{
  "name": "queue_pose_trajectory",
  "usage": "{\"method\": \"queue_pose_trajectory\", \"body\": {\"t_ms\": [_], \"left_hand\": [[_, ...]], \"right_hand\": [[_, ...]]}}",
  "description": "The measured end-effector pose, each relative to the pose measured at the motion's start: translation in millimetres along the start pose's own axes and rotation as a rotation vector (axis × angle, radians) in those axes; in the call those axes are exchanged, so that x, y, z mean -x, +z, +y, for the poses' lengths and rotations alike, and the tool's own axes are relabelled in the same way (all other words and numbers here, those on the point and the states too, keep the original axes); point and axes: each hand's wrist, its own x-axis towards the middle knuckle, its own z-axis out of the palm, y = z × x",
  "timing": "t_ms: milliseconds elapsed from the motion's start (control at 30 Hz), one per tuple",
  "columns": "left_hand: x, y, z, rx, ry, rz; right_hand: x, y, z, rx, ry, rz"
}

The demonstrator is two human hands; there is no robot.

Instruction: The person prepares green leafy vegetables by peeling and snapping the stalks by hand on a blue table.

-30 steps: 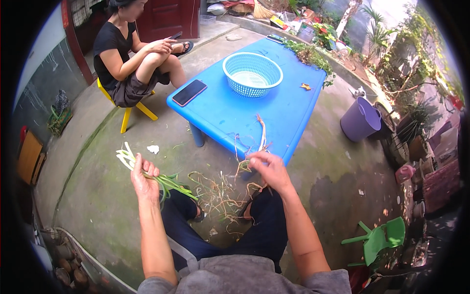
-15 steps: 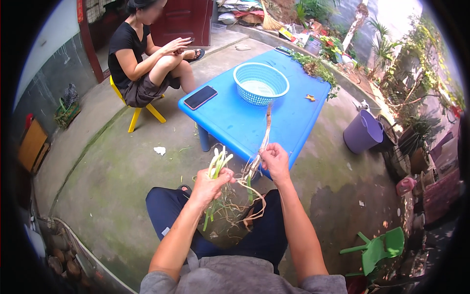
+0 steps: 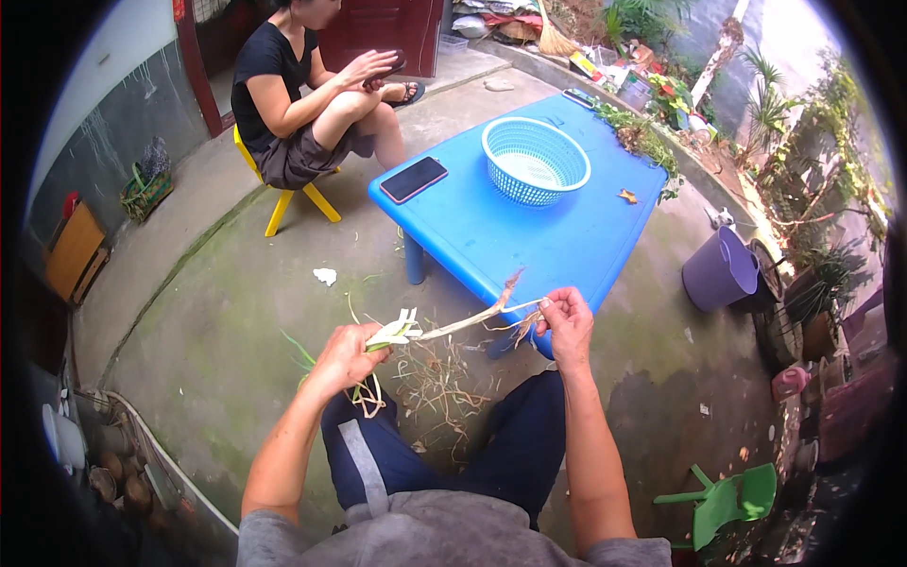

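My left hand point(image 3: 346, 361) is closed around a bunch of scallions point(image 3: 395, 331), their white ends pointing right and green leaves trailing beneath the fist. From that bunch a long pale stalk point(image 3: 463, 324) with a brown, withered tip reaches across toward my right hand point(image 3: 570, 329). My right fingers pinch a thin pale strand point(image 3: 522, 306) running off the stalk, and brownish stringy bits hang beside them. Whether the stalk itself is gripped inside the left fist or only lies against it is hidden. Both hands are above my knees, by the near edge of the blue table point(image 3: 453, 248).
On the table stand a light-blue basket point(image 3: 536, 189) and a phone point(image 3: 413, 180); greens point(image 3: 635, 134) lie at its far right. Stringy scraps point(image 3: 444, 387) litter the ground between my feet. A person sits on a yellow stool point(image 3: 307, 203) at left. A purple bucket point(image 3: 720, 269) stands right.
The long stalk, upright in my right hand before, now slants from the left hand's bunch. My left hand has moved left; the right pinches a strand off the stalk. The view has shifted slightly.
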Motion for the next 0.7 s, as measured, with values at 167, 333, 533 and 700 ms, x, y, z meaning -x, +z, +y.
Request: {"method": "queue_pose_trajectory", "body": {"t_ms": [167,333,533,700], "left_hand": [[-37.0,-48.0,-75.6,-0.132,-0.146,-0.068],[-88.5,-71.2,-141.5,0.208,-0.332,-0.389],[-115.1,-42.1,-156.9,0.749,-0.684,-0.575],[-94.3,-53.2,-105.9,0.936,-0.847,-0.443]], "right_hand": [[-37.7,-9.9,-8.7,-0.069,-0.062,0.115],[-49.4,46.5,-30.1,0.110,0.295,-0.823],[-30.2,88.1,30.7,0.448,0.122,-1.165],[-38.7,132.7,-6.3,0.780,0.026,-1.070]]}}
